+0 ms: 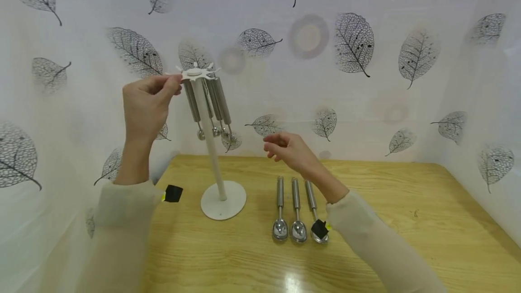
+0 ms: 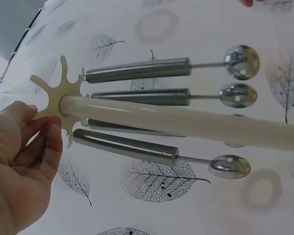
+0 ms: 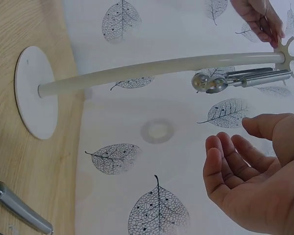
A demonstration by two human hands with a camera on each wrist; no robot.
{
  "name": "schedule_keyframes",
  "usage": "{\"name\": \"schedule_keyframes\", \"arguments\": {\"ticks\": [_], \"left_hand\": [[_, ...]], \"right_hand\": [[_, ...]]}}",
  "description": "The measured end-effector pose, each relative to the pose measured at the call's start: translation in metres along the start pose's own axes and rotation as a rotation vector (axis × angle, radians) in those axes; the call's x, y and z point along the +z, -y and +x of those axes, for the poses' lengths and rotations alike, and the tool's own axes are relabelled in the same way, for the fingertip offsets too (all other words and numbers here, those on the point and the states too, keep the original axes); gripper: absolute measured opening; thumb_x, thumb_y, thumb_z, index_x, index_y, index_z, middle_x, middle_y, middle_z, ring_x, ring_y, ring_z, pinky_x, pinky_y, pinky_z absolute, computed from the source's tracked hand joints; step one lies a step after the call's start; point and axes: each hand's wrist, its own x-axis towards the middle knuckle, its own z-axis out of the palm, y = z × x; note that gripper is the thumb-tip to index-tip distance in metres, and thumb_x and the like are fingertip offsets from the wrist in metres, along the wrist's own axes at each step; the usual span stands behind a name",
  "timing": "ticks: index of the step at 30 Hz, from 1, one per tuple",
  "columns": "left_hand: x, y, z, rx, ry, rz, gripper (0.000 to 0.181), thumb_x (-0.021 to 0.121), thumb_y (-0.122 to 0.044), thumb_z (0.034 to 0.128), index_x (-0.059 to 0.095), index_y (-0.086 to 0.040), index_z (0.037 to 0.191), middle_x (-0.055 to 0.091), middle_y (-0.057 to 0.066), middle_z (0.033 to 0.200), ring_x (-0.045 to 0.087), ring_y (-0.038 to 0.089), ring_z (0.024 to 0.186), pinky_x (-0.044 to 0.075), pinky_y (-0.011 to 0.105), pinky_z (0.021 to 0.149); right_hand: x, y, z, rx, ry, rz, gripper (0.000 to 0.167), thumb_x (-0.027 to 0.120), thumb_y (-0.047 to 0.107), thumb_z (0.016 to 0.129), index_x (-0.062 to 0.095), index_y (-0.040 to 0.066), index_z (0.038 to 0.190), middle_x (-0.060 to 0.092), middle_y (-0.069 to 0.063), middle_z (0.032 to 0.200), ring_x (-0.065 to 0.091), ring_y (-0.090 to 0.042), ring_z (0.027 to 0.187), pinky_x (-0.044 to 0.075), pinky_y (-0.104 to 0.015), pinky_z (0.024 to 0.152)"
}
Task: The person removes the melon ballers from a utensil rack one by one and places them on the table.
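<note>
A white stand has a round base [image 1: 223, 200], a tall pole [image 2: 186, 120] and a hooked top [image 1: 195, 73]. My left hand [image 1: 145, 105] pinches one arm of that top between thumb and fingers, as the left wrist view [image 2: 27, 156] also shows. Several metal scoops [image 2: 137, 70] with cylindrical handles hang from the hooks, round ends down. To the right of the stand, my right hand [image 1: 291, 150] is in the air above the table, fingers loosely bent, holding nothing; the right wrist view [image 3: 259, 171] shows its palm bare.
Three metal scoops lie side by side on the wooden table [image 1: 382, 238]: a left one [image 1: 280, 207], a middle one [image 1: 296, 207] and a right one [image 1: 311, 196] partly behind the right wrist's black tag [image 1: 319, 229]. Leaf-patterned curtain [image 1: 252, 3] surrounds the table's back and sides.
</note>
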Motion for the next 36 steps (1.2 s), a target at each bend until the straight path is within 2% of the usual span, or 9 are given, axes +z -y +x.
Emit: {"name": "schedule_keyframes", "arguments": {"ticks": [4,5,11,17,21,27,36], "left_hand": [[-0.002,0.005,0.007,-0.049,0.077,-0.109,0.021,0.073,-0.018,0.1028,0.082,0.001,0.104,0.075,-0.013,0.082,0.071,0.008,0.082,0.054,0.024,0.091],[-0.001,0.006,0.008,-0.06,0.093,-0.156,0.018,0.073,-0.016,0.1027,0.082,0.0,0.103,0.076,-0.01,0.084,0.072,0.01,0.082,0.055,0.025,0.093],[0.007,0.012,0.018,-0.102,0.174,-0.425,0.012,0.073,-0.005,0.1016,0.082,-0.004,0.094,0.077,0.004,0.095,0.074,0.014,0.082,0.058,0.025,0.093],[0.014,0.02,0.024,-0.118,0.23,-0.557,0.014,0.068,-0.002,0.1039,0.079,0.0,0.096,0.073,0.011,0.104,0.072,0.018,0.088,0.059,0.027,0.093],[0.015,0.022,0.028,-0.16,0.269,-0.592,0.014,0.066,-0.002,0.1047,0.076,0.006,0.099,0.069,0.014,0.11,0.071,0.02,0.093,0.059,0.027,0.094],[0.017,0.025,0.035,-0.184,0.333,-0.576,0.018,0.064,-0.005,0.1069,0.074,0.009,0.104,0.064,0.016,0.119,0.07,0.022,0.099,0.057,0.028,0.098],[0.022,0.025,0.038,-0.227,0.347,-0.673,0.015,0.064,-0.002,0.1056,0.075,0.009,0.103,0.064,0.019,0.118,0.069,0.024,0.096,0.058,0.028,0.096]], "right_hand": [[0.001,0.009,0.003,-0.055,0.007,-0.018,0.035,0.063,0.018,0.109,0.064,-0.003,0.136,0.071,-0.015,0.117,0.067,-0.033,0.104,0.06,-0.044,0.09],[0.001,0.011,0.004,-0.069,0.006,-0.024,0.035,0.063,0.018,0.109,0.064,-0.003,0.136,0.072,-0.015,0.117,0.068,-0.031,0.103,0.06,-0.045,0.09],[0.003,0.029,0.01,-0.134,-0.012,-0.023,0.032,0.064,0.017,0.108,0.067,-0.002,0.134,0.071,-0.014,0.117,0.067,-0.03,0.105,0.059,-0.043,0.09],[0.004,0.043,0.016,-0.183,-0.033,0.012,0.031,0.063,0.016,0.109,0.067,-0.002,0.134,0.071,-0.013,0.12,0.065,-0.031,0.107,0.058,-0.037,0.089],[0.002,0.046,0.019,-0.21,-0.067,0.047,0.031,0.063,0.014,0.108,0.067,-0.004,0.134,0.072,-0.014,0.12,0.066,-0.028,0.104,0.058,-0.037,0.09],[0.001,0.05,0.019,-0.228,-0.069,0.089,0.034,0.064,0.01,0.107,0.064,-0.005,0.137,0.071,-0.017,0.126,0.068,-0.033,0.109,0.059,-0.037,0.095],[0.008,0.056,0.029,-0.247,-0.062,0.114,0.035,0.064,0.006,0.107,0.062,-0.007,0.139,0.07,-0.019,0.129,0.069,-0.028,0.112,0.058,-0.036,0.099]]}}
